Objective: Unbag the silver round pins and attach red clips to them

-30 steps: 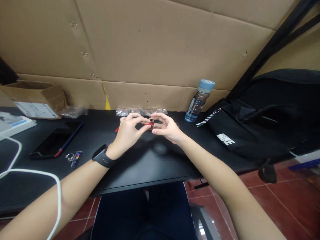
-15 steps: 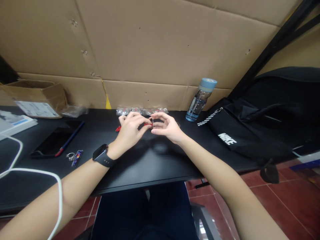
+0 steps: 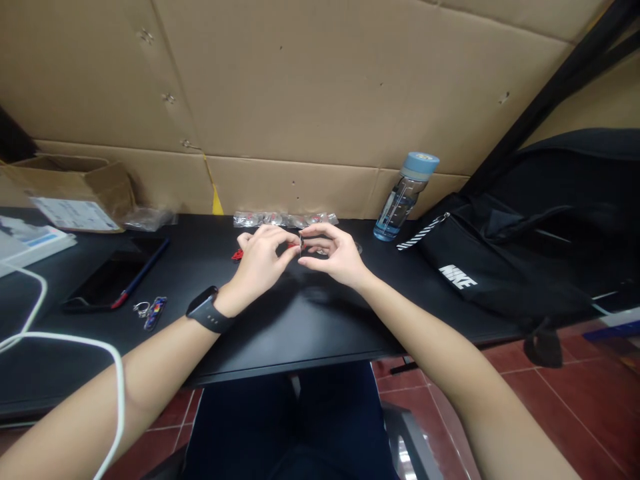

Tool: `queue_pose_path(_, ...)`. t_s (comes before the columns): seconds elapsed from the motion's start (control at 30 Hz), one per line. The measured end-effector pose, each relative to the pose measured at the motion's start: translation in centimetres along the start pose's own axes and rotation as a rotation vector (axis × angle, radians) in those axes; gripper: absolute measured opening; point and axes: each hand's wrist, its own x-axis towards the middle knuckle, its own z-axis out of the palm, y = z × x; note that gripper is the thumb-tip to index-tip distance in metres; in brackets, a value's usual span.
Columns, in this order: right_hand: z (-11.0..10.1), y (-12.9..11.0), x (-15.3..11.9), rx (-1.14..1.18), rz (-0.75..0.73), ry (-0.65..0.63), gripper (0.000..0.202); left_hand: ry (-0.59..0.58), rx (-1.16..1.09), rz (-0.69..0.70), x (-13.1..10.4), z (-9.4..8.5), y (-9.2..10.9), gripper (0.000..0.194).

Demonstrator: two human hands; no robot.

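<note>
Above the middle of the black desk point(image 3: 300, 333), my two hands meet at a small thin disc point(image 3: 300, 245), seen nearly edge-on, with a red part beside it. My left hand point(image 3: 265, 257), with a dark watch on its wrist, pinches at the red part between thumb and fingers. The fingertips of my right hand point(image 3: 340, 257) curve around the disc's edge, thumb below and index finger above. Its exact kind is too small to make out. A red piece point(image 3: 237, 255) lies just left of my left hand. Clear plastic packets point(image 3: 285, 219) lie behind both hands.
On the right stand a blue-capped water bottle point(image 3: 405, 197) and a black bag point(image 3: 460, 260). To the left are a tablet-like dark device point(image 3: 115, 277), a keychain point(image 3: 155, 313), a cardboard box point(image 3: 75, 193) and a white cable point(image 3: 117, 373). A cardboard wall point(image 3: 320, 100) closes the back.
The disc has turned from a slight angle to almost edge-on between my hands. My right hand has shifted slightly, and the view has moved a little.
</note>
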Motion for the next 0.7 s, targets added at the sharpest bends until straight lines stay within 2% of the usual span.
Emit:
queue_pose_path(0.23, 0.3, 0.0, 0.0, -0.021, -0.026, 0.031, 0.059, 0.027, 0.04, 0.05, 0.0, -0.1, 0.2, 0.02)
queue_pose_path(0.4, 0.4, 0.0, -0.3, -0.181, -0.125, 0.031, 0.05, 0.013, -0.01, -0.031, 0.0, 0.4, -0.2, 0.022)
queue_pose_path(0.57, 0.1, -0.5, -0.3, -0.482, -0.305, -0.02, 0.039, -0.099, -0.4, -0.114, 0.5, 0.7, -1.3, 0.027)
queue_pose_path(0.7, -0.3, -0.2, 0.0, -0.49, -0.357, -0.016, 0.048, -0.143, -0.574, -0.105, 0.9, 0.8, -1.8, 0.038)
